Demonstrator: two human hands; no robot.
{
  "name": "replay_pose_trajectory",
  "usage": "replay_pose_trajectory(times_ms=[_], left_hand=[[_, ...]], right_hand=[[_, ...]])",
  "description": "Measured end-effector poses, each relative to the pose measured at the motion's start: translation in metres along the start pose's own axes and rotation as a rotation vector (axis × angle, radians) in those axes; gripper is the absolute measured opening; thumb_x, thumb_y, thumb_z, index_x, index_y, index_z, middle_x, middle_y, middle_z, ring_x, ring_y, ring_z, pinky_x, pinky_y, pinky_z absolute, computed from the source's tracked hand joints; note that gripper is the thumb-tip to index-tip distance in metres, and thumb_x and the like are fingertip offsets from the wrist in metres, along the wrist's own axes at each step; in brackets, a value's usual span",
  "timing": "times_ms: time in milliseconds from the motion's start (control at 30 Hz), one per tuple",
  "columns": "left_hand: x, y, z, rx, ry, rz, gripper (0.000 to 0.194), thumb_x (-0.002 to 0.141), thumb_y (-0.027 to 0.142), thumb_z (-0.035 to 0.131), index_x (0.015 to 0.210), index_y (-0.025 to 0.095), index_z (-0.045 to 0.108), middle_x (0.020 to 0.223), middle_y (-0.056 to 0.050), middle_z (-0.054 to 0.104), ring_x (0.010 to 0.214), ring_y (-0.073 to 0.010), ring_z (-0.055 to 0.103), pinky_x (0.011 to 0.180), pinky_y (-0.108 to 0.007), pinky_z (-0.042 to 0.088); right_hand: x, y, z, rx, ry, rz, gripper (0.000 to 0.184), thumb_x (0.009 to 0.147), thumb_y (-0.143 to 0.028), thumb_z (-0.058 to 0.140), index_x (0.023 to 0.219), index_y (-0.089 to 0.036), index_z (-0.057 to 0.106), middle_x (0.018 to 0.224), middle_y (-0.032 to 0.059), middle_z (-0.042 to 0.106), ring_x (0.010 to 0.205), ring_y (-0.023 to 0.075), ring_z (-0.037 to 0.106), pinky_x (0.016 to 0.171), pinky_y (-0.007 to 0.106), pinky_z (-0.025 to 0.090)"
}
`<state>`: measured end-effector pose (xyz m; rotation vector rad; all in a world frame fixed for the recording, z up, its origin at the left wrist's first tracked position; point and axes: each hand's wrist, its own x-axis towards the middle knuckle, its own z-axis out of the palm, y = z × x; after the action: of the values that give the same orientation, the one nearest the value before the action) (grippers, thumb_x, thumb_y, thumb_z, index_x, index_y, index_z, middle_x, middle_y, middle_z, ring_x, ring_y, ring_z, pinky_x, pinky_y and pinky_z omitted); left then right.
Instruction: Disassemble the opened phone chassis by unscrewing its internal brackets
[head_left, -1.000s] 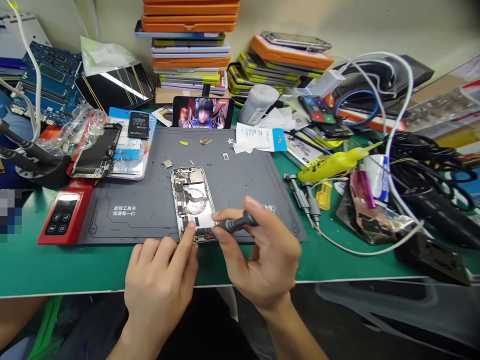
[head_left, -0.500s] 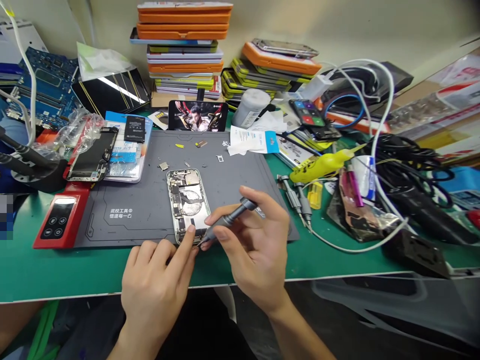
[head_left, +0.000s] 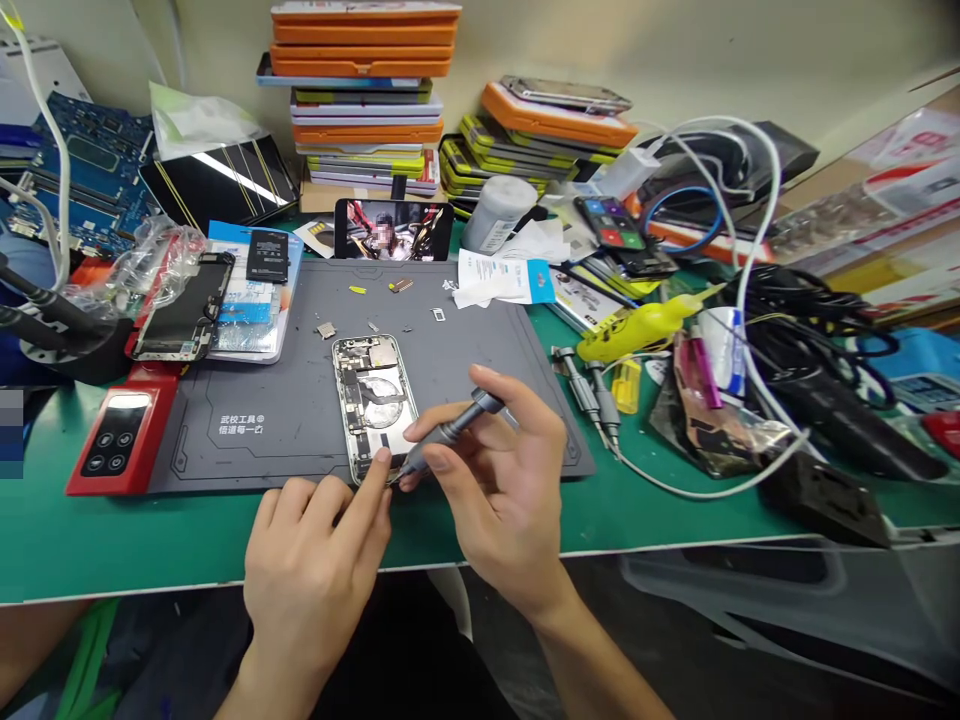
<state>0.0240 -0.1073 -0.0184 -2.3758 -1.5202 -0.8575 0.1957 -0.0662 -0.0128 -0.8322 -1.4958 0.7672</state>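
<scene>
An opened phone housing (head_left: pixel 373 400) lies on a grey mat, its circuit board and round coil exposed. My left hand (head_left: pixel 319 540) grips its lower end, index fingertip on the inside and thumb by the bottom edge. In my right hand (head_left: pixel 502 480) is a grey screwdriver (head_left: pixel 454 428), held at a slant between the fingers and thumb. Its tip points at the housing's bottom edge, beside my left fingertips; whether it sits in a screw is too small to tell. Just above the housing are a small metal piece (head_left: pixel 325 330) and a SIM tray (head_left: pixel 438 314).
A propped phone (head_left: pixel 394 230) plays video at the mat's back edge. To the left are a red device (head_left: pixel 120 440), a removed screen (head_left: pixel 184 310) and a battery (head_left: pixel 268 256). More screwdrivers (head_left: pixel 581 385), a yellow bottle (head_left: pixel 637 328) and cables (head_left: pixel 810 320) crowd the right.
My right hand and the screwdriver have shifted slightly left. My left hand stays on the phone housing. The whole view has moved a little.
</scene>
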Motion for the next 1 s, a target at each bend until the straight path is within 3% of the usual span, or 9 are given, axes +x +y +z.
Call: replay_pose_trajectory(times_ms=[1000], left_hand=[[0.0005,0.0007,-0.0001,-0.013,-0.024,-0.001,0.033,0.105,0.019,0.069,0.138,0.016,0.073,0.071,0.001,0.058,0.072,-0.0201,0.045,0.068,-0.037,0.032]], right_hand=[[-0.0021,-0.0058,0.0011,0.072,0.013,0.078,0.053,0.106,-0.012,0.061,0.151,-0.035,0.044,0.108,0.0037,0.071,0.085,0.0175,0.077,0.066,0.033,0.075]])
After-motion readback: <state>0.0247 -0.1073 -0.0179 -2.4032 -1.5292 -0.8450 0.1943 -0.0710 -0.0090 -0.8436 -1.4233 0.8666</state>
